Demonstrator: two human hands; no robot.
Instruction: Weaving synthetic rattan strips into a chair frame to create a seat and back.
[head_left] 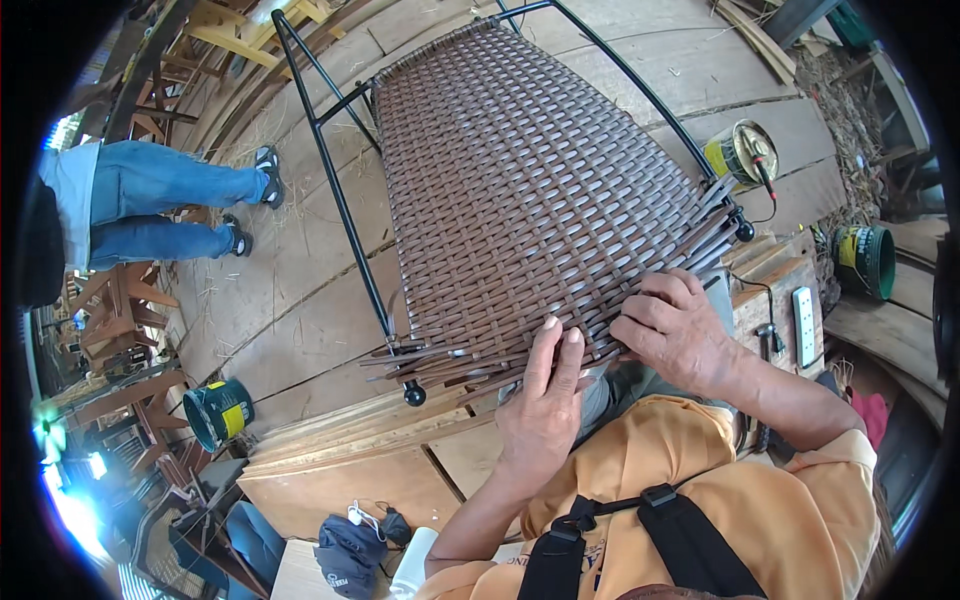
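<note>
A brown woven panel (pixel 510 170) of flat wicker strands stretches across a black metal frame (pixel 342 205) in front of me. Along its near edge, loose strand ends (pixel 440 360) stick out at the left and right corners. My left hand (pixel 540 415) rests against this near edge, index and middle fingers stretched out over the weave. To its right, the curled fingers of my right hand (pixel 680 335) grip the brown wicker strands at the edge. The fingertips of my right hand are partly hidden among the strands.
A bucket with a tool (pixel 757 160) and a green bucket (pixel 868 262) are at right, near a white power strip (pixel 803 327). Another bucket (pixel 220 413) lies left. A person in jeans (pixel 165 195) stands at far left. Wooden planks (pixel 350 440) lie nearby.
</note>
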